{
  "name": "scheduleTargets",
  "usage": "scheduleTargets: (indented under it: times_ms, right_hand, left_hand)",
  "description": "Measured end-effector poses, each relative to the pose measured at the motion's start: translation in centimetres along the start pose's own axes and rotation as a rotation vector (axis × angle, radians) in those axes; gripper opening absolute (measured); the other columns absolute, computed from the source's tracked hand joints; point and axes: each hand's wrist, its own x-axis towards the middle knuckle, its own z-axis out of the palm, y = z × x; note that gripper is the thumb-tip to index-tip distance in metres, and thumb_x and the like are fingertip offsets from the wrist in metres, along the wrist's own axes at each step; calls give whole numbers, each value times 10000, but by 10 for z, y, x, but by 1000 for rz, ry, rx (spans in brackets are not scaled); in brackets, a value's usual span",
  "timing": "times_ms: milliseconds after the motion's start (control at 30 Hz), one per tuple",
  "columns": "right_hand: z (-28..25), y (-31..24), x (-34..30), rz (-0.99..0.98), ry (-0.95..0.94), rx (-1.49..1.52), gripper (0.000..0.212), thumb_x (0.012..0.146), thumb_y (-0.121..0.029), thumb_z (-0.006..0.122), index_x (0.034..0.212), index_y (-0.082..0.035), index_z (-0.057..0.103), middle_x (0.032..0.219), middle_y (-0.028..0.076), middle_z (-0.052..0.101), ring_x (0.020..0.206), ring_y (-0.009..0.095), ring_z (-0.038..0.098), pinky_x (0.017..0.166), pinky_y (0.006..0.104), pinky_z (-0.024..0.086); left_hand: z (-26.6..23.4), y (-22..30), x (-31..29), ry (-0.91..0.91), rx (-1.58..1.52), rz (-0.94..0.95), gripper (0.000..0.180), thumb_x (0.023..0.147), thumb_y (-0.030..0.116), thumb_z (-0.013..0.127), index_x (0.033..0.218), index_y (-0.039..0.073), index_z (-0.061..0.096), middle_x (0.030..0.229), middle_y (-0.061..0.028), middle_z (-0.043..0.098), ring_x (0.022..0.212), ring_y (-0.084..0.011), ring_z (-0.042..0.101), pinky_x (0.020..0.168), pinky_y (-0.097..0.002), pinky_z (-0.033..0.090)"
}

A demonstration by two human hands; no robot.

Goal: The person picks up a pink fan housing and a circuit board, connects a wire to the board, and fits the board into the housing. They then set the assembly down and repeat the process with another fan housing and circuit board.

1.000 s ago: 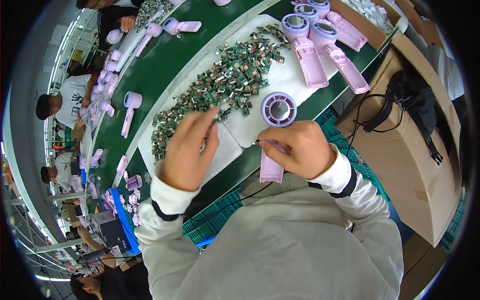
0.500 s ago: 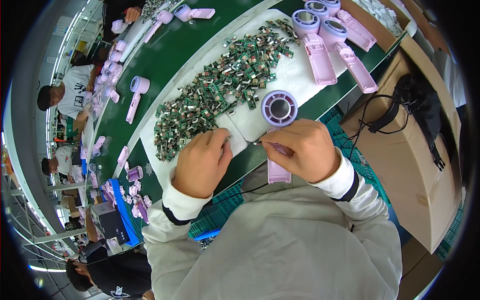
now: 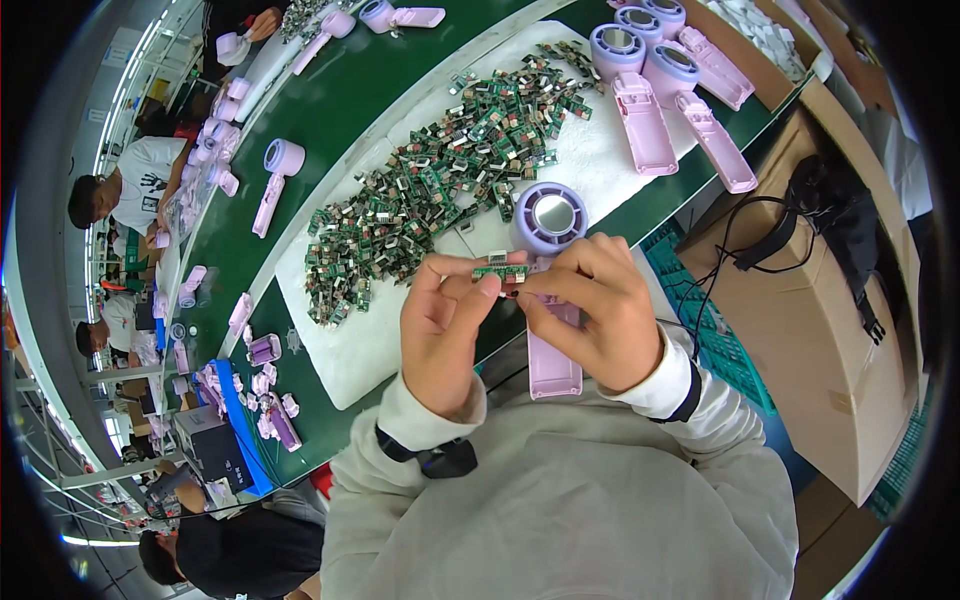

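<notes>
Two hands meet just above the near edge of the tabletop [image 3: 330, 130]. The left hand [image 3: 447, 325] pinches a small green circuit board [image 3: 500, 270] between thumb and forefinger, holding it level in the air. The right hand [image 3: 592, 312] closes its fingers around the handle of a lilac fan body [image 3: 549, 300], whose round head lies just beyond the knuckles; its fingertips touch the board's right end.

The board is held only by its edges, so it could probably slip or twist out of the pinch if the two hands push against each other unevenly. If it dropped, it would likely land among the heap of loose circuit boards [image 3: 430, 190] on the white foam sheet [image 3: 350, 350] just ahead, where it would be hard to tell apart. The fan body looks as if it hangs partly past the tabletop edge, so a loosened right grip might let it tip toward the lap. A black cable [image 3: 735, 250] trails off the cardboard box [image 3: 820, 330] on the right, near the right elbow, and a wide arm move could catch it.

As for containers, the cardboard box carries a black bundle on its top, and what is inside cannot be seen. A second open box [image 3: 760, 30] at the upper right holds small white pieces. More lilac fan bodies [image 3: 660, 90] lie on the foam sheet beyond the heap, not in any container.
</notes>
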Motion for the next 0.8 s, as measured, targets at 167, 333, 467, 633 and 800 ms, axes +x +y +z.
scheduleTargets:
  times_ms: [167, 333, 467, 633, 800]
  right_hand:
    - [-4, -2, 3, 19, -24, 8, 166, 768, -57, 802, 929, -69, 764, 783, 22, 583, 727, 205, 532, 698, 342, 378]
    - [-7, 2, 3, 6, -52, 10, 161, 770, -55, 801, 924, -63, 757, 782, 27, 584, 718, 204, 526, 701, 342, 384]
    - [-8, 1, 4, 5, -71, 8, 158, 768, -54, 800, 918, -57, 751, 788, 32, 588, 719, 207, 524, 702, 343, 386]
    - [-9, 1, 4, -59, -114, -2, 162, 766, -55, 793, 922, -54, 747, 811, 38, 596, 726, 223, 520, 699, 348, 386]
    - [-11, 2, 5, -95, -135, -36, 167, 758, -57, 787, 919, -58, 740, 827, 44, 599, 728, 239, 515, 697, 355, 387]
  left_hand:
    - [-11, -24, -12, 29, -75, 124, 263, 996, -56, 599, 1243, -15, 517, 1180, -153, 669, 1088, -193, 665, 977, -315, 513]
    - [-10, -19, -16, 19, 123, 53, 331, 982, -69, 620, 1306, -42, 558, 1186, -121, 653, 1086, -174, 660, 955, -301, 525]
    - [-17, -16, -17, -43, 190, 97, 371, 980, -66, 635, 1345, -60, 569, 1195, -115, 662, 1084, -169, 665, 953, -292, 528]
    - [-17, -9, -16, -29, 246, 80, 376, 979, -64, 647, 1351, -73, 593, 1199, -131, 675, 1076, -186, 682, 960, -292, 535]
    - [-17, -10, -14, -113, 396, 236, 338, 983, -71, 635, 1321, -65, 638, 1197, -161, 688, 1080, -201, 690, 935, -289, 555]
